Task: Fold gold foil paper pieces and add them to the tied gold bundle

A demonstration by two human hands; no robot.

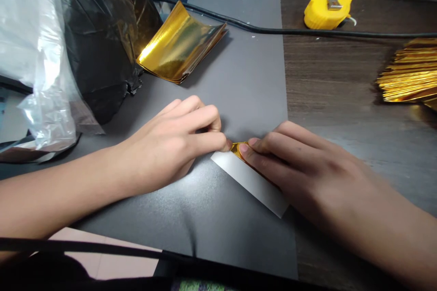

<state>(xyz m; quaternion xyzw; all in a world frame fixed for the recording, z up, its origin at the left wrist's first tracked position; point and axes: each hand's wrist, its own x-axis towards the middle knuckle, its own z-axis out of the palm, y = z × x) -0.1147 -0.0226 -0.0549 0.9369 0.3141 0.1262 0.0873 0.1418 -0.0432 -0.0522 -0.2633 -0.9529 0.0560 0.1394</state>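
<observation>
A small sheet of paper (254,184), gold on one face and white on the other, lies on a grey mat (252,77), partly folded over with its white face showing along the lower side. My left hand (184,138) has its fingers curled, the fingertips pinching the sheet's upper left end. From the right, my right hand (300,159) presses thumb and forefinger on the gold folded part, its palm hiding the sheet's far end. Behind my left hand rests a curved stack of gold sheets (180,45).
Black and clear plastic bags (99,32) stand at the left. A black cable (239,22) crosses the back, near a yellow tape measure (324,12). A pile of folded gold pieces (411,75) lies at the right on the dark wooden table (327,72).
</observation>
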